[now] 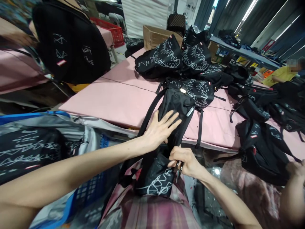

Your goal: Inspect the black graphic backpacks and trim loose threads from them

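A black backpack [176,105] with white scribble print lies over the near edge of the pink table [111,98] and hangs down toward my lap. My left hand [160,128] rests flat on its back panel with the fingers spread. Just below it, my right hand [184,160] is closed in a pinch on a small dark metal tool [179,168], held against the bag's lower part. A silver zipper pull [190,111] shows near the bag's top.
Several more black printed backpacks [186,60] are piled at the table's far side and along the right [259,149]. One large bag [69,41] stands at the upper left. A blue-edged sack of bags [30,143] sits at my left. Another person in yellow [283,74] sits far right.
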